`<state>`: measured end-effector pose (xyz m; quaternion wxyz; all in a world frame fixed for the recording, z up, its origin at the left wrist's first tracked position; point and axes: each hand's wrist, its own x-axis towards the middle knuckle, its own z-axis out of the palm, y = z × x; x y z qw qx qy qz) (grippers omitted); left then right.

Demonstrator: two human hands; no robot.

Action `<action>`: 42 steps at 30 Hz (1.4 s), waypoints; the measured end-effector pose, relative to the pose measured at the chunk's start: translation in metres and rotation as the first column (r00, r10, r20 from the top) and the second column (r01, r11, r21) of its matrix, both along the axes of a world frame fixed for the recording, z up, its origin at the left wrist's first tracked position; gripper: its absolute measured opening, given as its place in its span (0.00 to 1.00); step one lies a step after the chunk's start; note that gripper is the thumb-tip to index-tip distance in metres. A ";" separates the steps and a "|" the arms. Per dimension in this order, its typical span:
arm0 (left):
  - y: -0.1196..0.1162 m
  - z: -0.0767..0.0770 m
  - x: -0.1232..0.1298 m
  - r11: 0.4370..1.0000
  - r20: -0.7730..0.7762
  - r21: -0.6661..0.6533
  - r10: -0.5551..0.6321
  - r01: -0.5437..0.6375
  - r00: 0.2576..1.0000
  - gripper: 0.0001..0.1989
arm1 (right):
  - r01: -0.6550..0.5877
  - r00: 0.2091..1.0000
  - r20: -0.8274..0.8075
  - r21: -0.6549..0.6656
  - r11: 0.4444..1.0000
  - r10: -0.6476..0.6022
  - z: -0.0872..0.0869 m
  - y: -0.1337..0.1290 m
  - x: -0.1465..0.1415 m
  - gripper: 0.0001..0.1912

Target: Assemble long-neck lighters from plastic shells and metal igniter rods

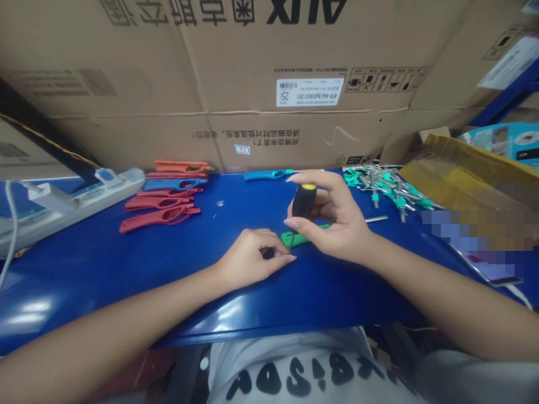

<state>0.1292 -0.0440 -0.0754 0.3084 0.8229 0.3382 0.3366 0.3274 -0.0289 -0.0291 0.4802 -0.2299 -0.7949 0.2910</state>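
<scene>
My right hand (332, 216) is wrapped round the handle of a screwdriver (304, 203), black with a yellow end. The screwdriver stands nearly upright, its thin shaft pointing down at a green long-neck lighter (297, 238). The lighter lies on the blue table, with a metal tube (377, 219) sticking out to the right. My left hand (255, 252) pinches the lighter's left end between thumb and fingers. Those fingers hide that end, and my right hand covers part of the middle. Whether the screwdriver's tip sits in a screw cannot be made out.
Red, orange and blue lighter casings (158, 217) lie at the left, near a white power strip (80, 205). A blue lighter (265, 175) lies at the back. Several metal tubes with teal parts (391, 188) are piled right. Small screws (219, 203) are scattered left of centre. Cardboard (252, 123) stands behind.
</scene>
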 end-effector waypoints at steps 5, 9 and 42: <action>0.003 -0.003 0.000 0.998 0.027 -0.061 -0.015 0.016 1.000 0.07 | -0.089 0.996 -0.043 -0.147 0.985 0.083 -0.002 0.005 0.003 0.27; 0.009 -0.001 -0.003 0.997 0.053 0.064 0.047 -0.050 0.998 0.10 | -0.020 0.991 -0.130 -0.153 0.988 0.000 -0.004 0.012 0.003 0.28; 0.020 -0.010 -0.005 0.980 -0.151 0.178 -0.058 0.085 0.987 0.17 | 0.176 0.977 0.076 0.258 0.950 -0.201 -0.013 0.024 0.010 0.29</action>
